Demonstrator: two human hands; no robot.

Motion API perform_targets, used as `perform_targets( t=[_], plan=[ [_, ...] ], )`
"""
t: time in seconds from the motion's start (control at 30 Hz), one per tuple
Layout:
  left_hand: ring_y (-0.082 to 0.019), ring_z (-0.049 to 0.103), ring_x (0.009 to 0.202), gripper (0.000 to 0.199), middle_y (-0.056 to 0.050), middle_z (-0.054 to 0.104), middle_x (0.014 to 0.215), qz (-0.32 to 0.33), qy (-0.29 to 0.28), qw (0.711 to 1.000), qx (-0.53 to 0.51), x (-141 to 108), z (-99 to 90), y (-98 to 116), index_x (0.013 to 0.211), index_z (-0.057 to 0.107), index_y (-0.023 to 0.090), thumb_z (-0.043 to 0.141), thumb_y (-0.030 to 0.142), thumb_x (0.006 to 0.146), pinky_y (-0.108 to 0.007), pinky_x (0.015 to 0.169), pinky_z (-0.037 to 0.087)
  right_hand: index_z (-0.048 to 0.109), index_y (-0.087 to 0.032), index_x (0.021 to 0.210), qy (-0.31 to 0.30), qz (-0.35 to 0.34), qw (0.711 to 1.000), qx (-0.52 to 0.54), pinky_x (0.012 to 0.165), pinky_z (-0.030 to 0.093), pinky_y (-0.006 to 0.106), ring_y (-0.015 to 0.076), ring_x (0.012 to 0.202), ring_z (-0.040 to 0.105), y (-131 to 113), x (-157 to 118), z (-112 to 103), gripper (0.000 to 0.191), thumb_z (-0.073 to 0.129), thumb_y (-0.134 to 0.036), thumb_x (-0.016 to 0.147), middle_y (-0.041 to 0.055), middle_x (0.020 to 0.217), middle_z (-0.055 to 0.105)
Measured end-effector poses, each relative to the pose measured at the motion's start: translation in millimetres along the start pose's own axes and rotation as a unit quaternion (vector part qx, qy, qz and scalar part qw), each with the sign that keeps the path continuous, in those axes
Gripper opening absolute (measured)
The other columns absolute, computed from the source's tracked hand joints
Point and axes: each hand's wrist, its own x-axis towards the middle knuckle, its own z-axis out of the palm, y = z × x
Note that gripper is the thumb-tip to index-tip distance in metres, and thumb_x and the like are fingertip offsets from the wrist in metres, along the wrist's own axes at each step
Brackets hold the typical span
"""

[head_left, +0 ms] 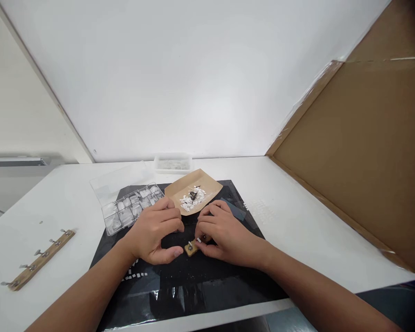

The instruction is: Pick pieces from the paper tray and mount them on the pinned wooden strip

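My right hand [223, 233] is closed around the right part of a small wooden strip [191, 249] with metal clips. Small white pieces [198, 240] show at the clips, close to the thumb; whether the fingers touch them I cannot tell. My left hand [157, 230] is just left of the strip, fingers curled, thumb stretched out and apart, nothing visible between them. Both hands hover over a black mat [200, 290]. The strip's right end is partly hidden by my right fingers.
Behind the hands lies a brown paper tray [210, 184] with white bits and dark pieces. A clear compartment box [124, 210] stands left, a white tub [173, 162] at the wall. A longer wooden strip with clips [43, 259] lies far left. Cardboard [359, 161] borders the right.
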Motion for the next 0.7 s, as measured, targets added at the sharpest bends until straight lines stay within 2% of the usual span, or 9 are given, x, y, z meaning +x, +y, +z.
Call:
perform_targets(
  t=[0.23,0.4,0.53,0.6,0.7],
  plan=[
    [-0.024,0.048,0.077,0.030,-0.007,0.062,0.078,0.001,0.003,1.000,0.001,1.3,0.6,2.0,0.091,0.063,0.019,0.055,0.048,0.093,-0.040,0.076,0.042,0.070,-0.024,0.098,0.050,-0.011,0.999,0.014,0.110,0.033,0.048,0.0278,0.132,0.056,1.4,-0.8,-5.0,0.004,0.072,-0.025,0.095,0.0031,0.095,0.077],
    [-0.023,0.053,0.078,0.021,-0.006,0.065,0.082,-0.008,0.031,0.999,0.013,2.7,1.5,4.4,0.095,0.064,0.020,0.061,0.039,0.089,-0.041,0.080,0.044,0.069,-0.025,0.095,0.125,0.002,0.990,0.070,0.105,0.042,0.044,0.0247,0.122,0.064,5.8,0.3,-13.7,0.003,0.070,-0.023,0.096,0.0030,0.098,0.077],
    [-0.021,0.055,0.078,0.012,-0.005,0.066,0.083,-0.018,0.061,0.997,0.048,4.7,3.9,7.0,0.097,0.064,0.020,0.067,0.025,0.087,-0.040,0.080,0.045,0.068,-0.024,0.096,0.188,0.044,0.975,0.111,0.096,0.051,0.041,0.0229,0.105,0.070,13.0,-0.4,-18.9,0.004,0.071,-0.026,0.096,0.0041,0.101,0.077],
    [-0.020,0.056,0.078,0.012,-0.004,0.067,0.084,-0.023,0.077,0.995,0.064,5.8,6.0,8.1,0.097,0.064,0.020,0.069,0.019,0.087,-0.039,0.080,0.045,0.069,-0.024,0.098,0.189,0.079,0.969,0.137,0.091,0.055,0.037,0.0214,0.098,0.072,15.4,-0.9,-20.3,0.007,0.070,-0.030,0.097,0.0044,0.103,0.077],
    [-0.021,0.059,0.083,0.017,-0.005,0.070,0.089,-0.029,0.103,0.992,0.068,8.0,9.6,10.0,0.103,0.064,0.020,0.069,0.014,0.087,-0.040,0.082,0.046,0.071,-0.023,0.101,0.153,0.103,0.968,0.174,0.089,0.057,0.034,0.0203,0.096,0.072,14.6,-0.5,-20.5,0.011,0.067,-0.034,0.100,0.0045,0.104,0.077]
  ],
)
